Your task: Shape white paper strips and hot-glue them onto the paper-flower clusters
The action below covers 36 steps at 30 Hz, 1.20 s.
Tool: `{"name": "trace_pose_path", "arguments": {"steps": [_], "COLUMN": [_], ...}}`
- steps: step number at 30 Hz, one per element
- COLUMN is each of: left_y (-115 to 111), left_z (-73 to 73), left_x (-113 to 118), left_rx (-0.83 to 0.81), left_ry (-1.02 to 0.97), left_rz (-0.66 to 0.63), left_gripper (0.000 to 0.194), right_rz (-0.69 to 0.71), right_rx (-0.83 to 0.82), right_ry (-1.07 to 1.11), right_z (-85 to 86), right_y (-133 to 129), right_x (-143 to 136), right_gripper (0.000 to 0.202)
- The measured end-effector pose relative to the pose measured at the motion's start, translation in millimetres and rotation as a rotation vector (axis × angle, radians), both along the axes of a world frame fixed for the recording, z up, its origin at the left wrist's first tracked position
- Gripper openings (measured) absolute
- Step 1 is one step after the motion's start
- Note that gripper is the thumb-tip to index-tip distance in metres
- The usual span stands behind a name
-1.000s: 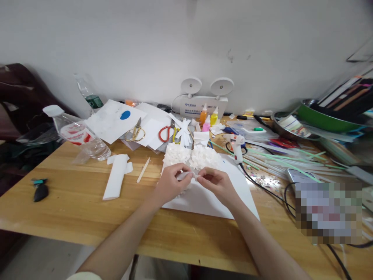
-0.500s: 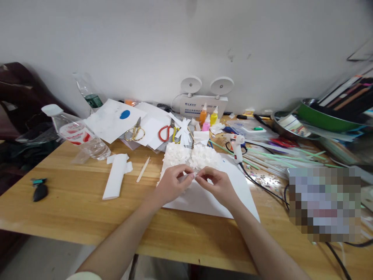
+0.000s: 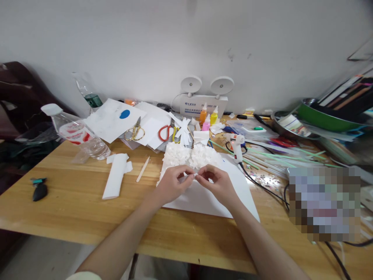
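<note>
My left hand [image 3: 175, 182] and my right hand [image 3: 216, 182] meet over a white paper sheet [image 3: 243, 194]. Thumb and fingers of each are pinched around a tiny white piece of paper [image 3: 196, 175], mostly hidden by the fingertips. Just beyond them lie two fluffy masses of white paper bits, one at the left [image 3: 175, 154] and one at the right [image 3: 205, 155]. To the left of my left hand are a slim wooden stick [image 3: 143, 169] and a folded white paper shape [image 3: 114, 177].
A glue gun [image 3: 237, 147] stands right of the sheet, its black cord trailing right. Gold scissors [image 3: 135, 132], red-handled pliers [image 3: 165, 133] and small paint bottles [image 3: 206, 122] sit behind. A water bottle [image 3: 78, 134] leans at left; a blurred-out object [image 3: 325, 204] is at right.
My hands keep their place over the sheet. Only the right fingers have shifted slightly around the small white piece.
</note>
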<state>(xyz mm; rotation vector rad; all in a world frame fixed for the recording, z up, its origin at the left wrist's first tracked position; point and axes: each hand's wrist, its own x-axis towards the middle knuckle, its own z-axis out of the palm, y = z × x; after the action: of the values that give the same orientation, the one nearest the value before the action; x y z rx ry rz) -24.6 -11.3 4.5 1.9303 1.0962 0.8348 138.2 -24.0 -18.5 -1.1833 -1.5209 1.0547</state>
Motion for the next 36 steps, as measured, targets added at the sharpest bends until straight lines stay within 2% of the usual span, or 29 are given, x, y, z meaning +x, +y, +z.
{"name": "trace_pose_path", "arguments": {"steps": [13,23,29,36], "left_y": [-0.9,-0.9,-0.7,0.9], "left_z": [3.3,2.0,4.6,3.2], "left_x": [-1.0,0.2,0.2,-1.0], "left_rx": [-0.002,-0.025,-0.028,-0.001], "left_ry": [0.035,0.029,0.033,0.039], "left_rz": [-0.019,0.009,0.006,0.038], "left_gripper": [0.014,0.015,0.017,0.016], "right_rz": [-0.014,-0.013,-0.016,0.048], "right_rx": [0.050,-0.028,-0.038,-0.098], "right_ry": [-0.035,-0.010,0.021,0.109], "right_z": [-1.9,-2.5,-4.0,-6.0], "right_y": [-1.4,0.5,1.4,2.3], "right_x": [-2.4,-1.5,-1.8,-0.7], "right_gripper": [0.014,0.019,0.015,0.018]}}
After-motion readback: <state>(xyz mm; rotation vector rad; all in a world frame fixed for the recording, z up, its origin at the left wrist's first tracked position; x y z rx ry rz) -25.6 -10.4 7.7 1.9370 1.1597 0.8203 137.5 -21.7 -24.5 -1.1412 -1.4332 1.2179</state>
